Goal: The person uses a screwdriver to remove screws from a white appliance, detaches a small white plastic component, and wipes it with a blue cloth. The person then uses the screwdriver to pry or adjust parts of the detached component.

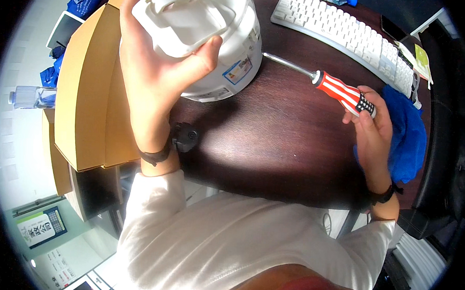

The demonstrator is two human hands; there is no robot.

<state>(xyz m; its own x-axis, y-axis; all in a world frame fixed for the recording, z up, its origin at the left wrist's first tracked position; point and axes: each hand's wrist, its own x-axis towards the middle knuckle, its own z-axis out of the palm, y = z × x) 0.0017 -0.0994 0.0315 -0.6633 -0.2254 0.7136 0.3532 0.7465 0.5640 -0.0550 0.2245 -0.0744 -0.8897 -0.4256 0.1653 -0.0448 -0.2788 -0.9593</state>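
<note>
Dark wooden desk (pixel 274 141) under me: my left hand (pixel 158 64) grips the white cooker (pixel 231 46) at its far-left edge; right of the cooker, my right hand (pixel 371 125) clasps the striped screwdriver (pixel 338 90), tip not yet touching it.

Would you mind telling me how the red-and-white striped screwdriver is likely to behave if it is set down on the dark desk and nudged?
The screwdriver looks stiff: a straight metal shaft in a hard striped handle. Its rounded handle would probably let it roll on the smooth dark desk. The right hand holds it only at the handle's end, so it seems fairly light.
</note>
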